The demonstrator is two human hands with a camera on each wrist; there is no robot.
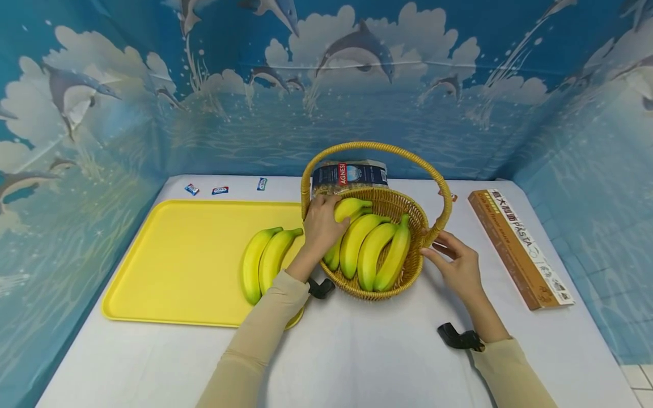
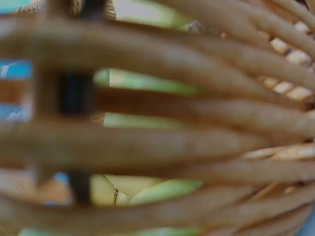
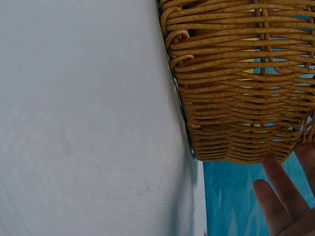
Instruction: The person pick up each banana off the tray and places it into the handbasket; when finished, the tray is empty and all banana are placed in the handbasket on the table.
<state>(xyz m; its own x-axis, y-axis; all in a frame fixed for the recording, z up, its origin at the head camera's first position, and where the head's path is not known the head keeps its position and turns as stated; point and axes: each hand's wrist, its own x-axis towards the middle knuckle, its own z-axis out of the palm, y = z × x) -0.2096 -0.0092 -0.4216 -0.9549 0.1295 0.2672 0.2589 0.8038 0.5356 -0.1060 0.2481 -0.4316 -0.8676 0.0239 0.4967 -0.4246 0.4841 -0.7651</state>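
A yellow wicker basket [image 1: 367,293] with a tall arched handle stands upright at the centre of the table. Several bananas [image 1: 374,243] lie inside, their stems toward the back. At the basket's left side, my left hand [image 1: 322,224] reaches over the rim and grips the leftmost bananas [image 1: 352,208], partly covering them. My right hand [image 1: 459,263] holds the rim by the foot of the handle, thumb and index finger at the weave. Close wicker strands [image 2: 147,142] fill the left wrist view. The right wrist view shows the basket's outer wall [image 3: 241,98] and extended fingers [image 3: 283,191].
A yellow tray [image 1: 204,255] lies on the left with more bananas [image 1: 272,258] at its right end, partly behind my left arm. Small wrapped candies [image 1: 220,190] lie beyond it. A pasta bag [image 1: 352,174] sits behind the basket. At right lies a long pasta box [image 1: 520,249].
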